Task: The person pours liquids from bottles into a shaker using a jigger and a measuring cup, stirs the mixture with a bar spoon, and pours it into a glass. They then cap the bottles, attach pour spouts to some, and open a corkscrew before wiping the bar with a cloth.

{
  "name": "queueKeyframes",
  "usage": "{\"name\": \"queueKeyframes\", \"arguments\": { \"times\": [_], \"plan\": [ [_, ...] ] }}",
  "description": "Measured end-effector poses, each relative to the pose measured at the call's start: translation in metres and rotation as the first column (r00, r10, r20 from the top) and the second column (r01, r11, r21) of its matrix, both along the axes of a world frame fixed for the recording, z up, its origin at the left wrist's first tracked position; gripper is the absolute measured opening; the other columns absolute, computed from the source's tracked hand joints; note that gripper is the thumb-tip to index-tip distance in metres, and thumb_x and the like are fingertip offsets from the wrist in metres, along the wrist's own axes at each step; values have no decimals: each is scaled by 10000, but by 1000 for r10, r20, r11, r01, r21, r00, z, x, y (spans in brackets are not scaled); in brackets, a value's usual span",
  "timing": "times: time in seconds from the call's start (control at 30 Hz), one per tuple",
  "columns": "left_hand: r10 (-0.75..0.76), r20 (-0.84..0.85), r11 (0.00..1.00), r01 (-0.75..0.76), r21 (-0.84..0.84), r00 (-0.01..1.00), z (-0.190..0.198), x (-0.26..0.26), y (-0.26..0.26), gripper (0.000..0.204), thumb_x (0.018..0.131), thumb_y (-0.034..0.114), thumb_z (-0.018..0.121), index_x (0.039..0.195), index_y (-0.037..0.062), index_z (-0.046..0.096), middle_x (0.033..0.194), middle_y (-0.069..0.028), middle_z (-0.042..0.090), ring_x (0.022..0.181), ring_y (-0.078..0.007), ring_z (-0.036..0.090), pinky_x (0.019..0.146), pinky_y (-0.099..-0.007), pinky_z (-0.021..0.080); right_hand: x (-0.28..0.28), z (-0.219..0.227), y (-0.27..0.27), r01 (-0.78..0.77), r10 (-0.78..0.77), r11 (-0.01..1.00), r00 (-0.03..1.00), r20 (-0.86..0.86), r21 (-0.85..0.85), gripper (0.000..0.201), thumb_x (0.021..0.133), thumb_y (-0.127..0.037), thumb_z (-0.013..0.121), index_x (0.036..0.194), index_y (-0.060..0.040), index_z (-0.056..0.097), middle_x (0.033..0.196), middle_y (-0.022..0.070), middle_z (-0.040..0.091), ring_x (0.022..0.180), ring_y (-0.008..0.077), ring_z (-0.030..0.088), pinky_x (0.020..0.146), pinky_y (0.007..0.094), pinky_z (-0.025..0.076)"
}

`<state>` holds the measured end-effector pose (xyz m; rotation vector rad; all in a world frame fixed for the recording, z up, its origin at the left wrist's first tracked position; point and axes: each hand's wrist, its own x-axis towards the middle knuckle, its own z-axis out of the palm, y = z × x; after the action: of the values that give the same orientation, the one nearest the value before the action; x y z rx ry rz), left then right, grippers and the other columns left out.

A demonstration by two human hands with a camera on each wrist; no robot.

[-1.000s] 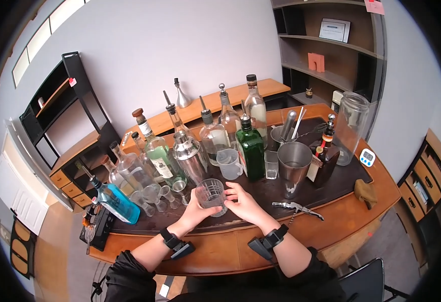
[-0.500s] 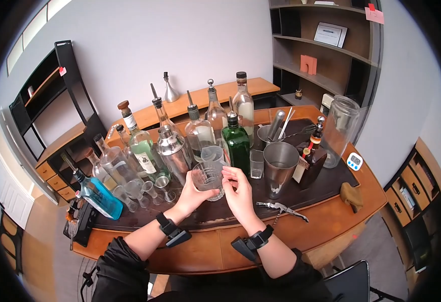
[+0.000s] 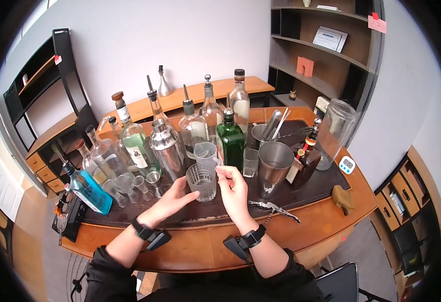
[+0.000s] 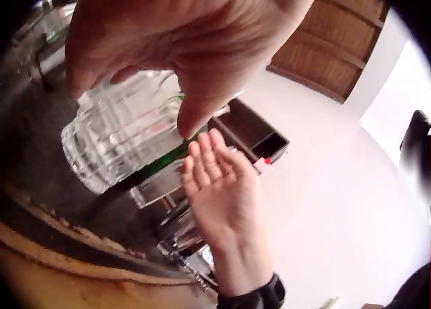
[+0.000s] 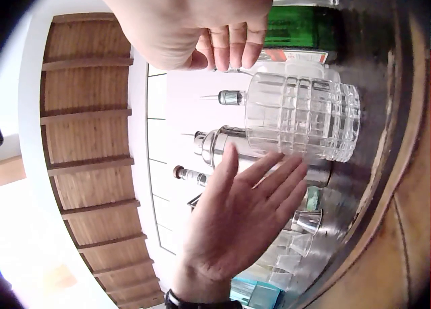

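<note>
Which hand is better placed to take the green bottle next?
Probably the right hand: it looks empty and is nearer the green glass bottle, just in front of it. The left hand is farther off, across the patterned mixing glass.

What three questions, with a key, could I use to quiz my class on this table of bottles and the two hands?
1. True or false: in the head view, the blue bottle stands left of the green bottle.
2. Fill the gap: in the head view, the ____ hand is nearer the timer.
3. Which of these is between the left hand and the right hand?
A) blue bottle
B) cut glass
C) timer

Key: 1. True. 2. Right. 3. B.
</note>
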<state>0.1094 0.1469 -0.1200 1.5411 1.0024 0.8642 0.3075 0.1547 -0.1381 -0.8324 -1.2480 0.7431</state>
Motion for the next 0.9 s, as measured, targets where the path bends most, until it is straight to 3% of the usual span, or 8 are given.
{"name": "queueKeyframes", "arguments": {
  "times": [0.03,0.17,0.2,0.23,0.33,0.47,0.77,0.9],
  "plan": [
    [52,-179,999,-54,-6,983,13,-12,-10,624,953,232,640,1437,-18,336,1467,-170,407,1350,-234,403,1101,-361,364,0,0,-1,5,-5,1000,1000,18,0,172,955,-14,548,1112,-19,617,1048,58,668,956,99,614,810,232,492],
    [24,107,999,-26,21,994,54,-50,-39,379,975,213,597,1279,-1,526,1112,-114,651,1048,-181,632,925,-314,504,-3,1,-3,-61,59,998,994,-90,-25,149,928,2,564,1067,-7,617,1003,81,682,900,128,655,771,247,506],
    [111,149,991,-121,61,983,55,-57,-44,299,979,216,588,1197,13,565,930,-68,669,846,-143,665,797,-286,535,-3,2,-4,-78,74,997,992,-104,-28,143,937,-1,554,1065,-5,616,995,79,680,878,121,650,768,245,508],
    [150,216,980,-174,95,965,48,-69,-42,204,979,222,587,1073,40,583,828,-39,634,686,-121,630,629,-244,511,-3,3,-6,-97,92,995,989,-116,-32,138,946,-4,544,1064,-2,616,986,77,679,857,114,646,765,243,509],
    [156,530,958,-259,125,834,22,-87,-32,215,993,260,565,862,103,498,655,29,440,477,-70,413,434,-202,329,-2,3,-8,-119,114,992,988,-104,-39,142,965,-8,514,1060,-6,620,959,67,672,795,97,624,735,238,508],
    [159,615,978,-208,8,772,10,-93,-29,288,1020,322,509,824,121,449,639,43,331,485,-47,286,430,-202,215,-2,-1,-7,-178,161,977,978,-136,-119,163,975,-8,488,1065,-15,624,911,57,658,726,80,588,679,221,489],
    [174,701,981,-180,-65,692,4,-99,-34,358,1041,415,399,807,144,403,617,54,256,496,-60,232,436,-215,205,-1,10,-17,-181,173,974,982,-72,-135,163,988,-50,477,1056,-13,620,886,59,658,690,74,576,658,225,481],
    [236,777,970,-192,-151,583,1,-101,-34,367,1044,408,388,784,149,368,619,49,259,487,-62,239,425,-219,212,-1,10,-18,-183,176,972,983,-60,-149,164,984,-34,476,1057,-21,622,886,50,655,696,68,567,672,223,488]
  ]
}}
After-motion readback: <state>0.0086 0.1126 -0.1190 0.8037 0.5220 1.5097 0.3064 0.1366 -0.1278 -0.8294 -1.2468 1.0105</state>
